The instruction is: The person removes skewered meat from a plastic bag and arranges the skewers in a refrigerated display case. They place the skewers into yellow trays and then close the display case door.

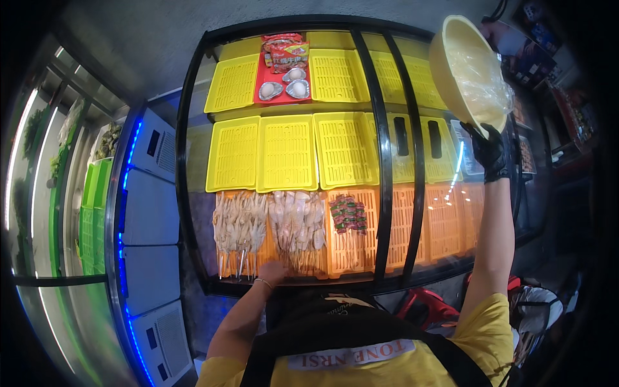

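Note:
My right hand, in a black glove, grips the rim of a cream plastic bowl and holds it up, tilted, at the upper right. Crumpled clear plastic film lies inside it and hangs over the far rim. My bare left hand is low at the front edge of the display case, by the ends of the skewers. Its fingers are not clear enough to show whether they hold anything. Before it lie skewered chicken feet, pale skewered meat pieces and meat-and-green-pepper skewers in orange trays.
Black frame bars cross the display case. Yellow slotted trays fill the rows behind. A red tray carries noodle packets and eggs in foil cups. Green crates stand in a lit cabinet at left.

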`<action>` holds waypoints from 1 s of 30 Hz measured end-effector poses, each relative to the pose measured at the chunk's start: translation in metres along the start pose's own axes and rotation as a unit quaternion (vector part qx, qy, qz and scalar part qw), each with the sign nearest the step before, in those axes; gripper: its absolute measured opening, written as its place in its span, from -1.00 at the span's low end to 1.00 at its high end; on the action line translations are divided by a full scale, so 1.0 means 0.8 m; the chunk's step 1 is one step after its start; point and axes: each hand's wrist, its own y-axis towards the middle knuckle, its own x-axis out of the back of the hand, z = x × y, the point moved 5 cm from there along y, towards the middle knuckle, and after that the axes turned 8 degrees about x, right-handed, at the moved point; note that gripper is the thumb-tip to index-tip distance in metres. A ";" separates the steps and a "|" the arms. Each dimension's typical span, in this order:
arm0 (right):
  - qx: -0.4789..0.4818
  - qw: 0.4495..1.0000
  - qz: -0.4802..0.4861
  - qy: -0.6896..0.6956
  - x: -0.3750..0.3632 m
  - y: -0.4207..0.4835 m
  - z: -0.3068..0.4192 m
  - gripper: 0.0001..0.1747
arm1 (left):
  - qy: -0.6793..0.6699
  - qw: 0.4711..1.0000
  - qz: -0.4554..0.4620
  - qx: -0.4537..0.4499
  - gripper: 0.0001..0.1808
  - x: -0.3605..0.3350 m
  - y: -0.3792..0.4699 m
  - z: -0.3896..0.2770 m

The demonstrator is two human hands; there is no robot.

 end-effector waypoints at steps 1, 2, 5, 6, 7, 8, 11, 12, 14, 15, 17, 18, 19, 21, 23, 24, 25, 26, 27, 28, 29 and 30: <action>0.034 0.998 0.016 -0.058 0.015 -0.012 0.002 -0.71 | 0.029 0.996 -0.026 0.079 -0.76 0.036 -0.003 0.005; 0.055 0.994 -0.012 -0.091 0.033 -0.031 0.002 -0.71 | 0.040 0.995 -0.047 0.076 -0.76 0.073 -0.005 -0.005; -0.076 0.972 -0.104 0.196 0.060 -0.111 -0.017 -0.61 | 0.027 0.986 -0.155 -0.050 -0.75 0.193 0.015 -0.091; -0.137 0.950 -0.140 0.244 0.068 -0.147 -0.021 -0.66 | 0.028 0.981 -0.168 -0.091 -0.74 0.227 0.020 -0.124; -0.193 0.918 -0.185 0.293 0.076 -0.184 -0.022 -0.70 | -0.038 0.971 -0.195 -0.136 -0.76 0.259 0.023 -0.161; -0.204 0.895 -0.194 0.346 0.079 -0.220 -0.011 -0.71 | -0.092 0.962 -0.195 -0.165 -0.77 0.286 0.035 -0.204; -0.199 0.934 -0.164 0.248 0.098 -0.321 0.039 -0.65 | -0.054 0.850 -0.354 -0.387 -0.79 0.360 0.052 -0.341; -0.180 0.948 -0.146 0.217 0.105 -0.352 0.060 -0.60 | -0.042 0.850 -0.340 -0.401 -0.73 0.374 0.072 -0.380; -0.130 0.977 -0.146 0.084 0.120 -0.403 0.097 -0.58 | 0.006 0.788 -0.402 -0.467 -0.60 0.393 0.094 -0.446; -0.124 0.980 -0.153 -0.030 0.127 -0.428 0.115 -0.61 | 0.041 0.757 -0.436 -0.485 -0.64 0.396 0.106 -0.474; -0.152 0.974 -0.168 -0.023 0.131 -0.471 0.139 -0.65 | 0.132 0.758 -0.427 -0.475 -0.73 0.393 0.138 -0.514; -0.216 0.963 -0.162 -0.016 0.130 -0.495 0.149 -0.61 | 0.189 0.787 -0.381 -0.447 -0.77 0.386 0.159 -0.528; -0.243 0.956 -0.161 -0.015 0.132 -0.515 0.161 -0.62 | 0.248 0.811 -0.330 -0.414 -0.82 0.374 0.174 -0.535; -0.289 0.946 -0.139 -0.057 0.135 -0.550 0.190 -0.61 | 0.215 0.799 -0.349 -0.440 -0.87 0.370 0.182 -0.543; -0.396 0.901 -0.176 -0.002 0.128 -0.578 0.215 -0.59 | 0.234 0.801 -0.342 -0.432 -0.88 0.367 0.192 -0.545; -0.429 0.876 -0.217 0.047 0.125 -0.585 0.224 -0.58 | 0.225 0.797 -0.352 -0.437 -0.88 0.369 0.194 -0.544; -0.458 0.845 -0.261 0.093 0.120 -0.589 0.236 -0.58 | 0.219 0.798 -0.347 -0.442 -0.88 0.369 0.195 -0.542; -0.479 0.805 -0.314 0.154 0.114 -0.588 0.248 -0.58 | 0.201 0.791 -0.362 -0.450 -0.88 0.374 0.194 -0.541; -0.493 0.758 -0.372 0.209 0.110 -0.587 0.260 -0.58 | 0.197 0.787 -0.365 -0.456 -0.88 0.376 0.193 -0.538; -0.485 0.734 -0.403 0.251 0.107 -0.579 0.272 -0.58 | 0.203 0.790 -0.352 -0.459 -0.89 0.376 0.193 -0.536; -0.497 0.682 -0.430 0.320 0.104 -0.576 0.285 -0.59 | 0.204 0.788 -0.351 -0.463 -0.89 0.377 0.192 -0.534; -0.507 0.622 -0.459 0.380 0.099 -0.574 0.298 -0.59 | 0.206 0.792 -0.339 -0.464 -0.90 0.377 0.191 -0.531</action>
